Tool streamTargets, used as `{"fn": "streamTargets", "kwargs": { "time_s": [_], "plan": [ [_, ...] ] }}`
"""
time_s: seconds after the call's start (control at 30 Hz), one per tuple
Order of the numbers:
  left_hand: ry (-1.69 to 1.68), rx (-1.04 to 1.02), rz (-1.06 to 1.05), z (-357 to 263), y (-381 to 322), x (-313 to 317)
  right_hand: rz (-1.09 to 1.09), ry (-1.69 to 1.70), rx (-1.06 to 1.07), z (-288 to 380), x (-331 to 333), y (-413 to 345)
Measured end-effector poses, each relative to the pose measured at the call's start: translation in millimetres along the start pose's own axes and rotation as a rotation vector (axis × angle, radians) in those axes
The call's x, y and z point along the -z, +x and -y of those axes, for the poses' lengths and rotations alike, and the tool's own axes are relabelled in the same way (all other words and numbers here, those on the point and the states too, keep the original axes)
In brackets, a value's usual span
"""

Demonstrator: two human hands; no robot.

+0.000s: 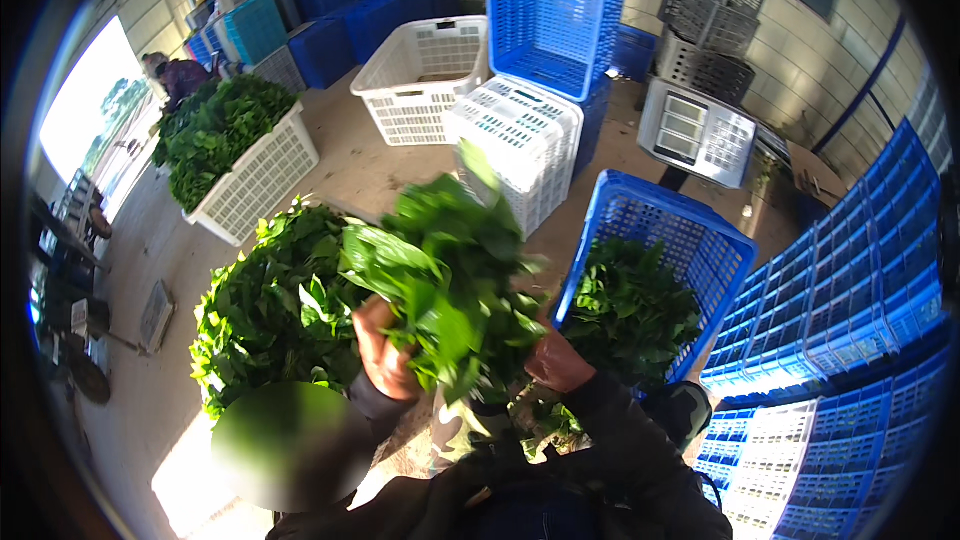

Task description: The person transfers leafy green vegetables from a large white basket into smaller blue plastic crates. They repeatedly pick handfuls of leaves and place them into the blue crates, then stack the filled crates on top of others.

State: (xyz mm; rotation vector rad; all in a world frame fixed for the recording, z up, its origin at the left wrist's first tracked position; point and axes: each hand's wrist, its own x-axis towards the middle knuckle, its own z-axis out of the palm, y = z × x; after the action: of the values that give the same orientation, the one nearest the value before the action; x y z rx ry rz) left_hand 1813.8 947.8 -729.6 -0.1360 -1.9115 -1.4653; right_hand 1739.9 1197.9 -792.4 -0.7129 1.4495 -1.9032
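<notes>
A large bunch of green leafy vegetables (450,262) is held up before me between both hands. My left hand (386,349) grips it low on its left side, fingers curled among the leaves. On the right side my right hand (555,360) holds the bunch, its fingers partly hidden by foliage. Left of the bunch is a big heap of the same greens (277,307); whatever holds the heap is covered. To the right, a blue plastic crate (675,221) contains more leafy greens (630,307). The held leaves are partly blurred.
A white crate (259,176) heaped with greens stands at left, a person (184,79) behind it. White crates (420,109) (517,135) and an upended blue crate (551,11) stand ahead. A scale's display unit (697,131) is beyond the blue crate. Stacked blue crates (840,277) line the right.
</notes>
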Motion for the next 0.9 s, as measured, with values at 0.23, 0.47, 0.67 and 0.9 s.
{"fn": "streamTargets", "kwargs": {
  "time_s": [0.23,0.47,0.67,0.9],
  "plan": [
    [0.142,-0.686,0.57,-56,-25,-74,-0.138,0.909,-0.026,19,35,-88],
    [-0.488,0.31,0.492,-75,24,-97,-0.328,0.429,0.085,9,66,-169],
    [-0.908,0.804,0.986,-34,-26,-137,-0.31,-0.134,0.279,-13,58,-183],
    [-0.906,1.14,0.959,61,-88,-193,-0.515,-0.09,0.162,-19,64,-217]
  ]
}}
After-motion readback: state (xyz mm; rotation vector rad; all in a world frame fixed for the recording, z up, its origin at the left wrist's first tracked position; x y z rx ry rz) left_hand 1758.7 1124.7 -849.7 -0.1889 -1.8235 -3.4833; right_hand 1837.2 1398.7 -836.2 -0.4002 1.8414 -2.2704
